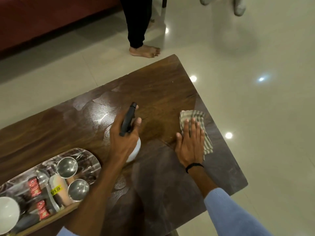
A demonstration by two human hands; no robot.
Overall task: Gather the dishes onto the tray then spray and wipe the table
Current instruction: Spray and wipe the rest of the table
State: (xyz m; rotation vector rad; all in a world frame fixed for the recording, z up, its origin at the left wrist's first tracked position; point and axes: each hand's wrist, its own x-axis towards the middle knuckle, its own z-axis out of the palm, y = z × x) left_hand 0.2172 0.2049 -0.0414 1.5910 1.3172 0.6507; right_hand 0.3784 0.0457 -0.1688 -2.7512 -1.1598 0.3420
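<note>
bowl point(7, 212) cut off, bottle point(137, 148) seemingly mostly hidden

The tray point(95, 159) lies at the near left of the surface point(162, 86), with cups point(67, 167) and a bowl point(7, 213) on it. Right of the tray, the left grip point(122, 138) holds the spray bottle point(128, 119) over mid-surface. Further right, near the edge, the cloth point(192, 114) lies under the right grip point(190, 142).

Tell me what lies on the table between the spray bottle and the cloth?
Nothing: the head view shows bare table between the spray bottle and the cloth.
</note>
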